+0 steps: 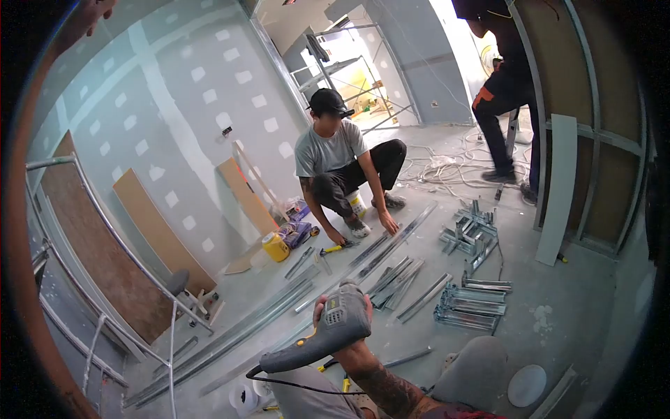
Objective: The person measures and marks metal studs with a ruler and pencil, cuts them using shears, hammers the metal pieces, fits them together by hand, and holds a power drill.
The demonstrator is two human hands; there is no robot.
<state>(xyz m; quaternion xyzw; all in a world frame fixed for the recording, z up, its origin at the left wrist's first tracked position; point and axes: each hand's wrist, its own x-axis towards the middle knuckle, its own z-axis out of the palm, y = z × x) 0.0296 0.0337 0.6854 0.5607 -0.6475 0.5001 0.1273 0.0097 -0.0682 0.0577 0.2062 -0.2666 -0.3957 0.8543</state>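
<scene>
My right hand (pixel 354 350) grips a dark grey corded power drill (pixel 336 322), held above the floor in front of my bent legs. Some fingers show past the drill's far side, and a black cord trails from its handle. Along the left edge a raised arm reaches up to my left hand (pixel 89 15), cut off at the top left corner; how its fingers are set is unclear. Beyond the drill lie metal channels (pixel 394 283) in a loose pile, with long metal profiles (pixel 237 335) stretched across the floor.
A crouching person (pixel 335 150) touches the long profiles, near a yellow-handled tool (pixel 333 249) and yellow container (pixel 275 246). Metal brackets (pixel 471 307) lie stacked at right. A scaffold frame (pixel 105 209) stands left; another person (pixel 506 98) stands by cables (pixel 447 164). A white lid (pixel 527 385) lies lower right.
</scene>
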